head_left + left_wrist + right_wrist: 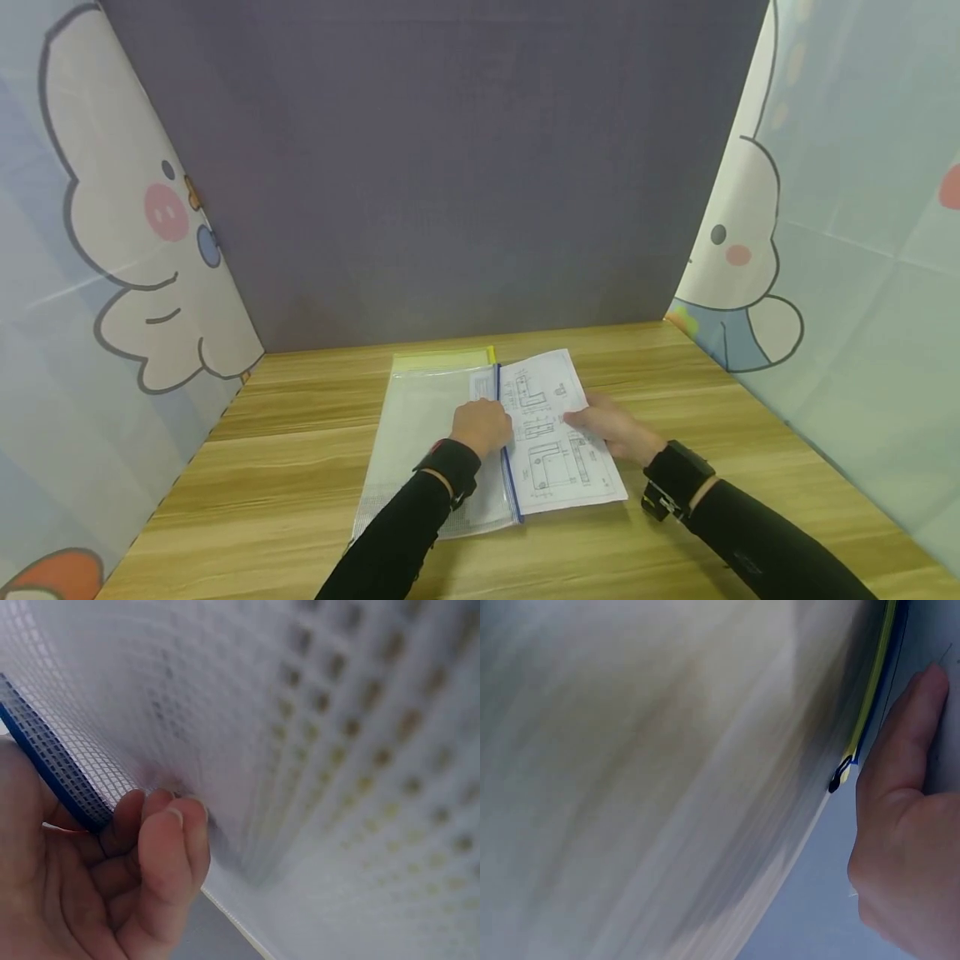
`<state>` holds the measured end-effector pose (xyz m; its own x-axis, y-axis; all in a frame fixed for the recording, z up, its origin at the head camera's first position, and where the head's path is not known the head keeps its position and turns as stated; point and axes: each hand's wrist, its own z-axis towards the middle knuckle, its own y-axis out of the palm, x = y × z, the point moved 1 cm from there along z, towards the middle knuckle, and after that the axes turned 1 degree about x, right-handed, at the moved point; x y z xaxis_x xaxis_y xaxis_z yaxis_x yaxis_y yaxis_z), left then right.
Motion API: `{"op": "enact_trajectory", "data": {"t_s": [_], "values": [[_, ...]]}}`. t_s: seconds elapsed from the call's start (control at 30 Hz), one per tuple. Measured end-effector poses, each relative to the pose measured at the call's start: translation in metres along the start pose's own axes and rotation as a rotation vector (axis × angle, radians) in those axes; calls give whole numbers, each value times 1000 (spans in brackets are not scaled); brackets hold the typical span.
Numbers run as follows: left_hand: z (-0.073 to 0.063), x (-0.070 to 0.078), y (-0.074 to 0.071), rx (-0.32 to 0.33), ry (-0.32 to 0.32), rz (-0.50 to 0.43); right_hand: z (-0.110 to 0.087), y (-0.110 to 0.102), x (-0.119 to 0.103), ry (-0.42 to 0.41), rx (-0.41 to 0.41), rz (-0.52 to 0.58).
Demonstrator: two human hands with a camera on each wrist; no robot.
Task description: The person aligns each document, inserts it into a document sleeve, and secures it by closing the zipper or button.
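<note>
A clear mesh zip document bag (416,417) with a blue zip edge lies on the table, its opening facing right. My left hand (482,427) grips the bag at that edge; in the left wrist view the curled fingers (166,847) pinch the mesh beside the blue strip. A white paper sheet (558,475) with technical drawings reaches out of the opening, its left side at the blue edge. At the sheet's right side my right hand (611,427) holds it, thumb on top, the other fingers mostly hidden underneath.
Beneath the mesh bag, a yellow-edged bag (442,360) sticks out at the back. A dark zip pull (841,776) hangs by a yellow edge in the right wrist view. The wood-grain table (262,467) meets a grey panel (465,183) behind and cartoon-printed sheets at both sides.
</note>
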<state>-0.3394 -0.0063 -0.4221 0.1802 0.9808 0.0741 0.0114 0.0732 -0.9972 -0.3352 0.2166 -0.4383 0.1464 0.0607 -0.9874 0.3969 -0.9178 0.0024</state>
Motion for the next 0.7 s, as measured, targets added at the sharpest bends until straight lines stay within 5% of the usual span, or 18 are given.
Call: {"op": "enact_trajectory", "data": {"t_s": [0.7], "values": [[4, -2, 4, 8, 16, 6, 12, 27, -5, 23, 64, -51]]}}
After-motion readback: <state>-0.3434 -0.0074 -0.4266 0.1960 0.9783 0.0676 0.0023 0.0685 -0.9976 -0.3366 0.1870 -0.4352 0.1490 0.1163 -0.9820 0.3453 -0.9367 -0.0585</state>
